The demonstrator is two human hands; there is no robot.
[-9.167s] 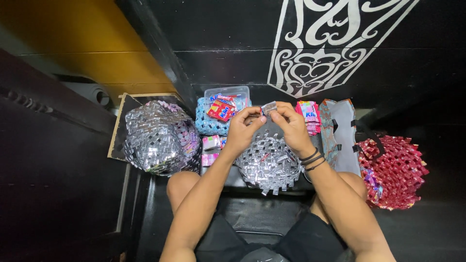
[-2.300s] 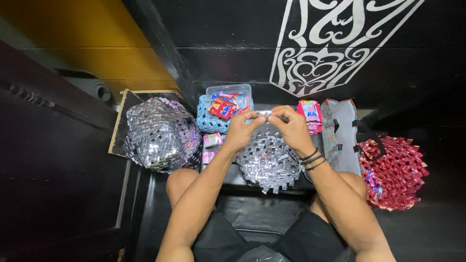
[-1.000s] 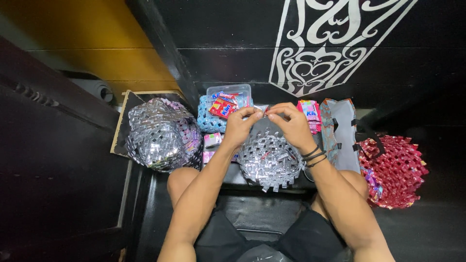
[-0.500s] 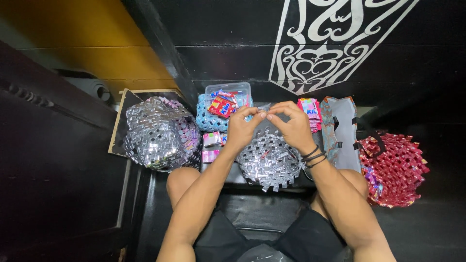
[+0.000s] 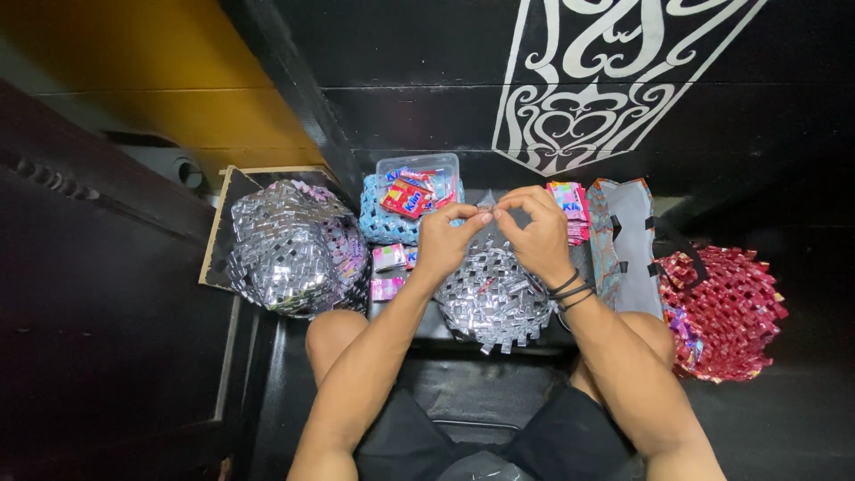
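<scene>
A round silver woven piece made of folded foil wrappers lies on my lap. Above its far edge my left hand and my right hand meet, fingertips pinched together on a small folded silver wrapper strip. Dark bands circle my right wrist. The strip is mostly hidden between my fingers.
A large silver woven basket sits at the left on a board. A clear tub of red wrappers rests on a blue woven piece. A stack of pink wrappers, a grey bag and a red woven piece lie at the right.
Both hands have stayed over the far edge of the silver woven piece, shifting only slightly while working the small strip. The piece has turned a little on my lap.
</scene>
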